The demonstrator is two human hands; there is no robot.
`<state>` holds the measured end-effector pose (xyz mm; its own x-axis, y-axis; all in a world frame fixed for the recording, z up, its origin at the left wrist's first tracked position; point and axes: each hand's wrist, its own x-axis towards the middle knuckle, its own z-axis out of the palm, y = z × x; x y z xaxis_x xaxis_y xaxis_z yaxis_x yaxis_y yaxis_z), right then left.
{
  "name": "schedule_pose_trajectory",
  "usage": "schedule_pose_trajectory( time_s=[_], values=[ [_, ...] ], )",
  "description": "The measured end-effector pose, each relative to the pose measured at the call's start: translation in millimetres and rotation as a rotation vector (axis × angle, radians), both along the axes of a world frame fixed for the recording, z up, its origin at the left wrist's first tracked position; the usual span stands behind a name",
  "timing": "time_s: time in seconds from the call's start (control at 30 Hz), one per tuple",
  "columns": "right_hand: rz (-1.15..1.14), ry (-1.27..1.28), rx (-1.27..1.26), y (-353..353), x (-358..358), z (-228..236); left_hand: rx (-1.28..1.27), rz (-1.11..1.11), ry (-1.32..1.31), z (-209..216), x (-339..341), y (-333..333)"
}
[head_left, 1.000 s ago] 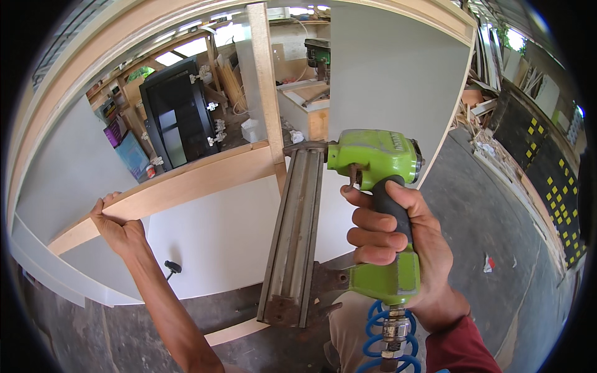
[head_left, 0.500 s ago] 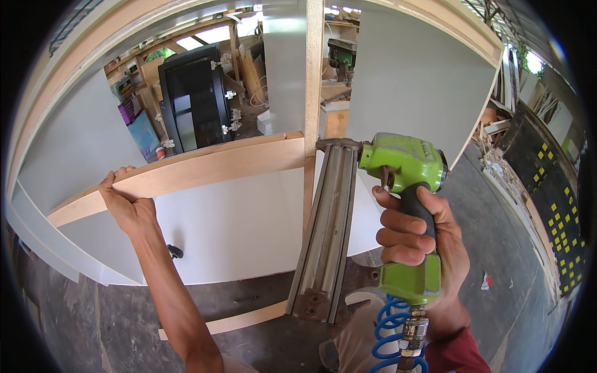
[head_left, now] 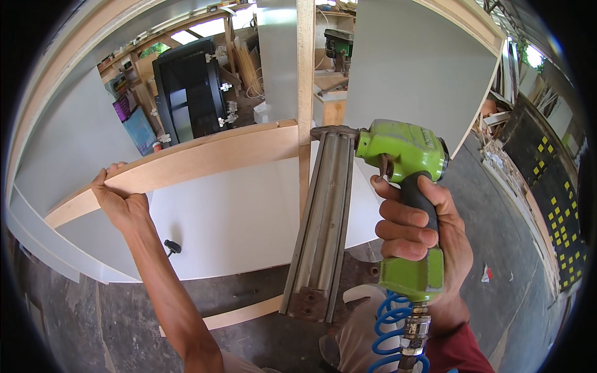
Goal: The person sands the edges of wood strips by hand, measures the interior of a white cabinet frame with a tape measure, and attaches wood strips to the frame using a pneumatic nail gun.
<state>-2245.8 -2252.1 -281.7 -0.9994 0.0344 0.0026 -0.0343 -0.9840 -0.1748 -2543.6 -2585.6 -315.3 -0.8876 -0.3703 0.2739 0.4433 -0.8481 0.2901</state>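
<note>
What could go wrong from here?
The wooden board might shift at the wooden post, as the left hand grips it near its far end.
The nail gun could fire unintentionally: the right hand's index finger sits close to its trigger.
The blue coiled hose might snag near the person's leg.

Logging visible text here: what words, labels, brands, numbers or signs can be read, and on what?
No text reads clearly enough to quote.
Nail gun: lettering on its green side, too blurred.
Blue box: any print too small.
Black board: yellow pattern, no readable words.
</note>
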Motion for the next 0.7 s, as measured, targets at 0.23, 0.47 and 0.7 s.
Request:
schedule_pose_trajectory(
  time_s=[0.23,0.47,0.7],
  values=[
    [0.004,0.013,0.009,1.2,-0.3,-0.2,-0.005,-0.024,0.021,-1.5,-3.3,-3.3],
    [-0.024,0.007,0.004,-2.3,-1.1,0.6,-0.014,-0.032,0.028,-3.9,-5.1,-4.9],
    [0.001,0.002,0.110,0.7,0.5,-2.9,-0.031,0.053,-0.050,2.7,1.3,5.4]
  ],
)
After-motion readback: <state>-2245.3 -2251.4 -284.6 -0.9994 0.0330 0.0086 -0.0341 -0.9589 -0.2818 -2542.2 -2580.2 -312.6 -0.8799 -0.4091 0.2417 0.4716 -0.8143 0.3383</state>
